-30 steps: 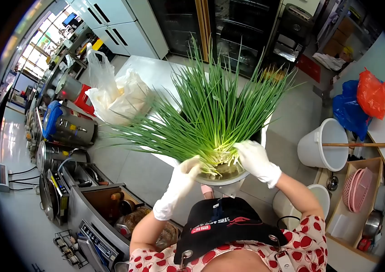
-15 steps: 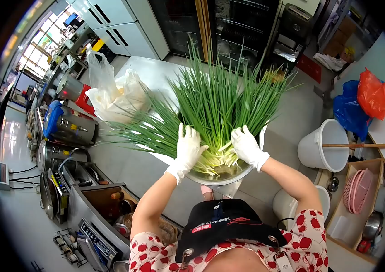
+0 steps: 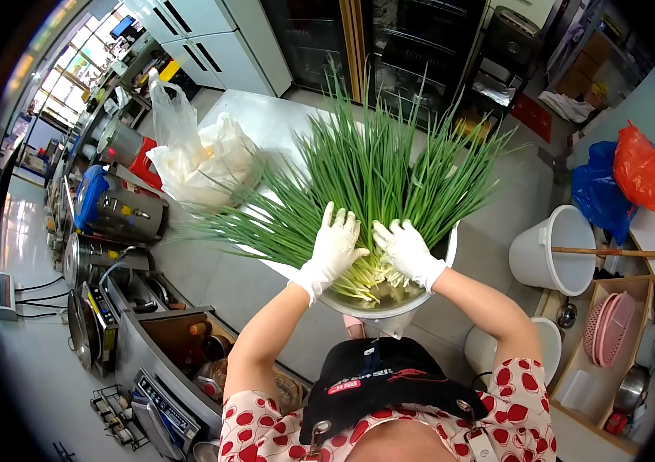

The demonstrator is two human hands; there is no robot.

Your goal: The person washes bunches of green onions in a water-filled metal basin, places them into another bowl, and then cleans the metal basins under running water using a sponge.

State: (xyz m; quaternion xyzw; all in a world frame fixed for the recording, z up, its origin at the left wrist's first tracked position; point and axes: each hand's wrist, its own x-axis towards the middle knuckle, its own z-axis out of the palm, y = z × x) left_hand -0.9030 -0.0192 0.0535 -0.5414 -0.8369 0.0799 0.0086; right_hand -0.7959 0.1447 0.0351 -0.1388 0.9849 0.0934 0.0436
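Observation:
A large bunch of scallions (image 3: pixel 377 169) fans out over a round metal basin (image 3: pixel 377 312). Their green tops point away from me, and the pale root ends lie near the basin's front rim. My left hand (image 3: pixel 333 250), in a white glove, lies on the left side of the bunch with its fingers stretched and thumb apart. On the lower right of the stalks rests my gloved right hand (image 3: pixel 407 250), fingers extended and slightly spread. Both hands touch the scallions from above, just beyond the white ends. The leaves hide much of the basin's inside.
Behind the scallions stands a metal table (image 3: pixel 254 106) with a white plastic bag (image 3: pixel 208 165) on its left. To the right are a white bucket (image 3: pixel 532 258) with a wooden stick across it, and hanging blue (image 3: pixel 597 185) and red (image 3: pixel 639 165) bags. Cooking equipment lines the left.
My right hand has moved left, inward over the stalks, and its fingers have straightened. My left hand has shifted slightly right and up. The right-hand scallions lie closer to the middle bunch.

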